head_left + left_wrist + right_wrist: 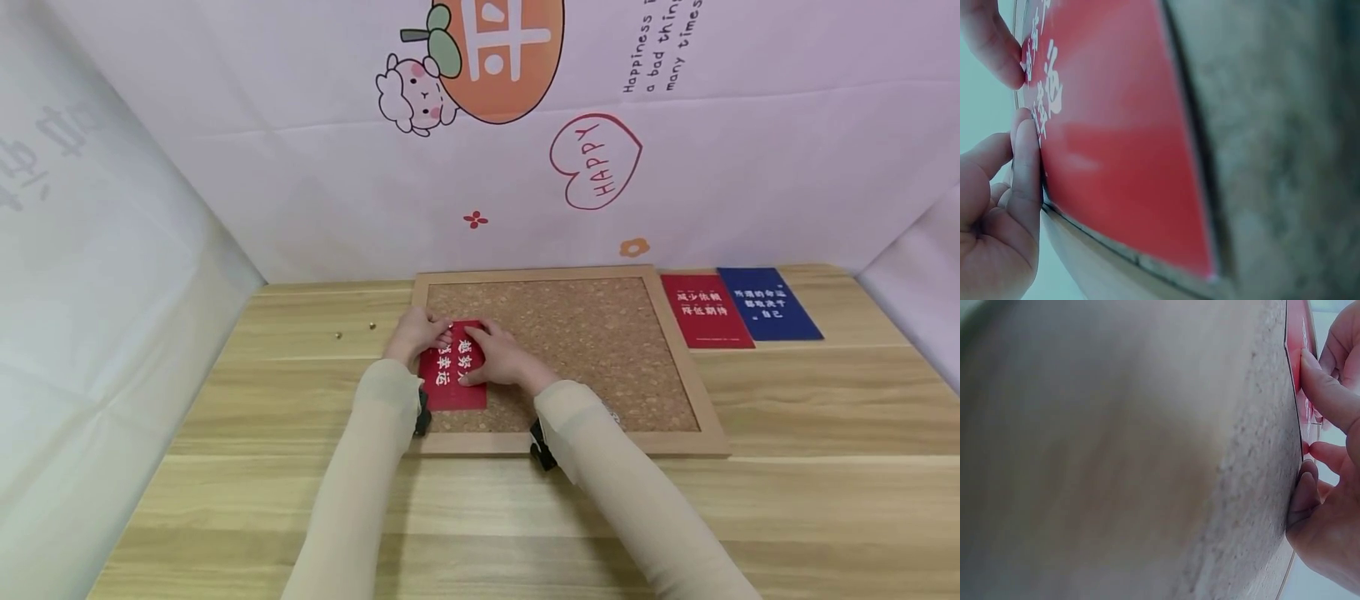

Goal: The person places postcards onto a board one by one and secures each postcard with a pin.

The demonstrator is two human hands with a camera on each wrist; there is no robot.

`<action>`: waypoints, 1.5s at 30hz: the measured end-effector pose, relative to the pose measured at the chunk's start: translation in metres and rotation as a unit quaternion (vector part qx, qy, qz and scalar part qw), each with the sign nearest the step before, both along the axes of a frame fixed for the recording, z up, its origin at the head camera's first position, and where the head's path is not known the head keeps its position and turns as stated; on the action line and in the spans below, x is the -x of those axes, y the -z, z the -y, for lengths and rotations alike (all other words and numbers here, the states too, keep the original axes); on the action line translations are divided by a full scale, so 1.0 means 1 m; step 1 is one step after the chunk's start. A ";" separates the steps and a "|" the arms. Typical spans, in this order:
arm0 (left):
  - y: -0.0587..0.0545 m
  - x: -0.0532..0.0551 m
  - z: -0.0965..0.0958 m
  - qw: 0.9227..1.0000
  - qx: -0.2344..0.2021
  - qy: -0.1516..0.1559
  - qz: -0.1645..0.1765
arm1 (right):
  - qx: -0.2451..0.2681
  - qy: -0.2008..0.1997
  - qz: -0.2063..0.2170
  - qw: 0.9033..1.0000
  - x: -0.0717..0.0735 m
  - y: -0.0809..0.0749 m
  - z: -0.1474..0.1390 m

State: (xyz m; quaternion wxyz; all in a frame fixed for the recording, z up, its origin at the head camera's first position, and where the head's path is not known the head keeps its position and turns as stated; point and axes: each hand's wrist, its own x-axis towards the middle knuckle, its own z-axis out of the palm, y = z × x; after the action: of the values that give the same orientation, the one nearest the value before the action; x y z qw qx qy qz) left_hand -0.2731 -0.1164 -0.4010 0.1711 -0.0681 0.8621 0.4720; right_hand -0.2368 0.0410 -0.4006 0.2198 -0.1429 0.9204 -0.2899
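A red card (456, 396) with white characters lies on the left part of a wood-framed corkboard (570, 333). My left hand (416, 335) is at the card's upper left, its fingers bent and thumb and fingertips close together at the card; I cannot tell whether something small is between them. My right hand (504, 357) spans the card's right side, with thumb and forefinger spread and touching it. In the right wrist view the right thumb (1329, 394) lies on the card, while other fingers are bent against the cork. The left wrist view shows the card's far end (1166, 206) close up.
Two small brass-coloured pins, a nearer one (339, 335) and a farther one (372, 326), lie on the wooden table (285, 392) left of the board. Another red card (705, 321) and a blue card (772, 304) lie at its right. A printed white cloth (315, 183) hangs behind.
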 end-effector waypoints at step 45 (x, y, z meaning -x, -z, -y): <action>-0.002 -0.002 0.002 0.999 -0.039 -0.009 0.004 | -0.001 -0.006 -0.001 1.000 0.000 -0.001 -0.001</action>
State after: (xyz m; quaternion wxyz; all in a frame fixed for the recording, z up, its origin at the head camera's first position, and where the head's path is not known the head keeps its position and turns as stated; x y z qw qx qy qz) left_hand -0.2711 -0.1184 -0.3991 0.1724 -0.0714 0.8418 0.5064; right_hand -0.2366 0.0419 -0.3994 0.2203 -0.1488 0.9200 -0.2878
